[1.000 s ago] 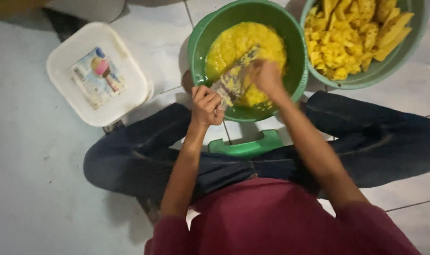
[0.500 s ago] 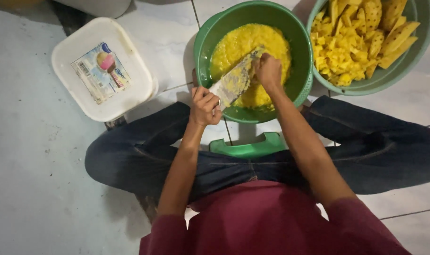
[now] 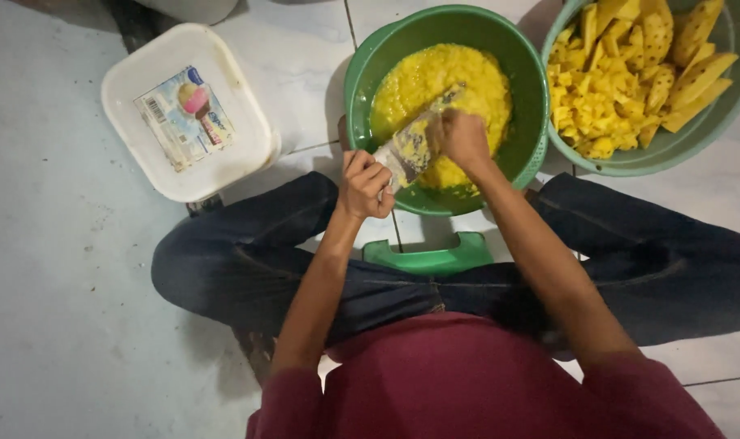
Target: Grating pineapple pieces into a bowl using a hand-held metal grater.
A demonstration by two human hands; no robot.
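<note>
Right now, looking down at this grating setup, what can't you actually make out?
- Head view: what the right hand presses on the grater is hidden inside its grip.
- The grater's lower end is covered by the left hand.
- The light green bowl of pineapple pieces is cut off by the top and right edges.
- The green stool is mostly hidden under the legs.

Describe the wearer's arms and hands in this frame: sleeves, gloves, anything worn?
Both forearms are bare. The dark red sleeves are pushed up to about the elbow. The left hand and right hand wear no gloves. No watch, ring or bracelet is visible. The dark red top is plain, and dark blue jeans cover the legs.
</note>
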